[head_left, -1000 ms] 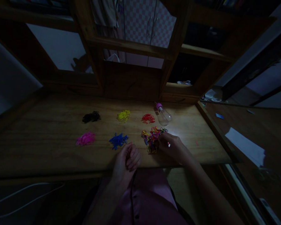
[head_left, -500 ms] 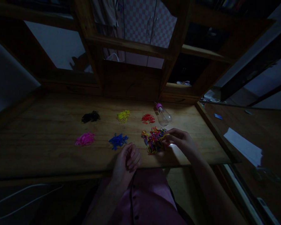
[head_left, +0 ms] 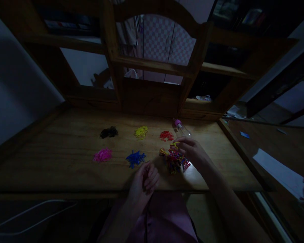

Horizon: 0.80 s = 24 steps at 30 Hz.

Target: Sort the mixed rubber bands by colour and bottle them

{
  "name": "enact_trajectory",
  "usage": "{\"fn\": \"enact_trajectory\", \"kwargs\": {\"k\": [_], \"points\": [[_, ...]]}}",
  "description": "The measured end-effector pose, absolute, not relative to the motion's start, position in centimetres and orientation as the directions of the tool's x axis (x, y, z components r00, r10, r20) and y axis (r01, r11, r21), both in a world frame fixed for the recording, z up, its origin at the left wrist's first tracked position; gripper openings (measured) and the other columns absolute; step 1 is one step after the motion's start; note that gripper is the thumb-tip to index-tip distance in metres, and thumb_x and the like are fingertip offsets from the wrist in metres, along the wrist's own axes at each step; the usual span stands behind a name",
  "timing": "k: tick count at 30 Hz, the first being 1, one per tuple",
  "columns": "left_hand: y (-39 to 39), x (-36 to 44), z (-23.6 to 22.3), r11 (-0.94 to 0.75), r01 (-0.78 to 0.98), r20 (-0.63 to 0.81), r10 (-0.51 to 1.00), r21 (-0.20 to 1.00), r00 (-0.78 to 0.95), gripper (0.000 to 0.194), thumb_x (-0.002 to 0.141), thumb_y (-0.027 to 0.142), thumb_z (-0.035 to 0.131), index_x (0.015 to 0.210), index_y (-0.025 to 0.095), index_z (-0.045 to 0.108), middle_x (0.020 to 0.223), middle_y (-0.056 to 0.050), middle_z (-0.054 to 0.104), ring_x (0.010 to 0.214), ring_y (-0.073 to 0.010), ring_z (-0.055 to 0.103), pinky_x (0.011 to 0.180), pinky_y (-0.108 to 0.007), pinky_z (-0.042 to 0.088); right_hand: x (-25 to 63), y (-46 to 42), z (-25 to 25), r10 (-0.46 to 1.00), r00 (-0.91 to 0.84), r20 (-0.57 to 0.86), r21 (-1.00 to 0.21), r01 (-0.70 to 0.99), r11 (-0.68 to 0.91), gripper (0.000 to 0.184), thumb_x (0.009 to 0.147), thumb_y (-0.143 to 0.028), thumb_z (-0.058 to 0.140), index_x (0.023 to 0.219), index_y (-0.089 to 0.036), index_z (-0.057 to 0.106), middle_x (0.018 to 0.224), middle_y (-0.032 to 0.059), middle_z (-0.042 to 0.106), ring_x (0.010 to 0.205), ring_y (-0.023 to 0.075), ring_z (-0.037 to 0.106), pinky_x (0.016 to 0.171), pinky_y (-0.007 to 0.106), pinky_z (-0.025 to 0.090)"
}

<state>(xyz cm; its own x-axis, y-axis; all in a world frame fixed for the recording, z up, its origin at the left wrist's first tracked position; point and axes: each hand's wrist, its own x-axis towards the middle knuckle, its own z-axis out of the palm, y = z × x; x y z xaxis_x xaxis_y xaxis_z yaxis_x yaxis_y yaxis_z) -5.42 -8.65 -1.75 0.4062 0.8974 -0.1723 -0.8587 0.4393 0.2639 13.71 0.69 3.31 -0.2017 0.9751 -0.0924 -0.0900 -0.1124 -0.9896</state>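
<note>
Your two hands work apart over the desk [head_left: 73, 172], at a pick from the mixed pile [head_left: 176, 163]. The step in hand appears to be drawing out a single piece: your right hand [head_left: 193, 152] pinches a yellow band [head_left: 176, 144] between thumb and fingertips, the fingers bent and brought together on it. The yellow band shows at the far side of the mixed pile, seemingly raised above it, though whether it is wholly free of the other pieces you cannot tell from this angle.

Your left hand [head_left: 145, 178] rests near the front edge of the desk, just beside the blue pile [head_left: 135, 158], its fingers folded loosely in toward the palm; nothing shows in its grasp.

Around the hands, note the single-colour piles: the black pile [head_left: 108, 132], the yellow pile [head_left: 141, 132] and the red pile [head_left: 166, 136] form the farther row, while the pink pile [head_left: 102, 155] and the blue pile lie nearer you. A clear bottle [head_left: 185, 131] lies behind your right hand, partly hidden by it. The next move, as judged here, calls for a steady pinch and enough height to clear the loose pieces and the neighbouring red pile.
</note>
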Motion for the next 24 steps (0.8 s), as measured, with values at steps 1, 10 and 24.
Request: {"fn": "enact_trajectory", "kwargs": {"k": [1,10,24], "points": [[-8.6,-5.5,-1.8,0.446,-0.855,-0.156,0.895,0.264,0.418,0.043,0.098,0.028,0.037,0.056,0.016,0.042,0.041,0.007,0.021,0.035,-0.0068,0.009,0.034,-0.020,0.015,12.3,1.9,3.5,0.973,-0.226,-0.040,-0.997,-0.059,-0.055,0.016,0.074,-0.030,0.072,0.084,-0.019,0.068,0.085,0.0047,0.072,0.077,0.0184,0.070,0.081,0.035,0.056],[-8.0,-5.5,-2.6,0.491,-0.855,-0.136,0.871,0.169,0.473,0.041,0.099,0.027,0.039,0.059,0.015,0.044,0.045,0.006,0.030,0.039,-0.0059,0.030,0.045,-0.019,0.038,1.3,10.3,0.5,0.860,-0.403,0.312,-0.672,0.546,0.500,0.020,0.077,-0.008,0.059,0.090,-0.019,0.069,0.085,0.0031,0.073,0.080,0.0170,0.068,0.074,0.027,0.051],[-7.6,-17.5,-0.2,-0.304,-0.848,-0.322,0.826,0.435,-0.462,0.041,0.097,0.027,0.033,0.090,0.011,0.069,0.107,-0.014,0.071,0.113,-0.0205,0.062,0.102,-0.035,0.048,10.2,3.8,4.8,0.855,-0.280,0.436,-0.656,0.552,0.515,0.025,0.095,-0.038,0.051,0.112,-0.026,0.066,0.111,0.0053,0.069,0.095,0.0212,0.067,0.082,0.034,0.053]]}}
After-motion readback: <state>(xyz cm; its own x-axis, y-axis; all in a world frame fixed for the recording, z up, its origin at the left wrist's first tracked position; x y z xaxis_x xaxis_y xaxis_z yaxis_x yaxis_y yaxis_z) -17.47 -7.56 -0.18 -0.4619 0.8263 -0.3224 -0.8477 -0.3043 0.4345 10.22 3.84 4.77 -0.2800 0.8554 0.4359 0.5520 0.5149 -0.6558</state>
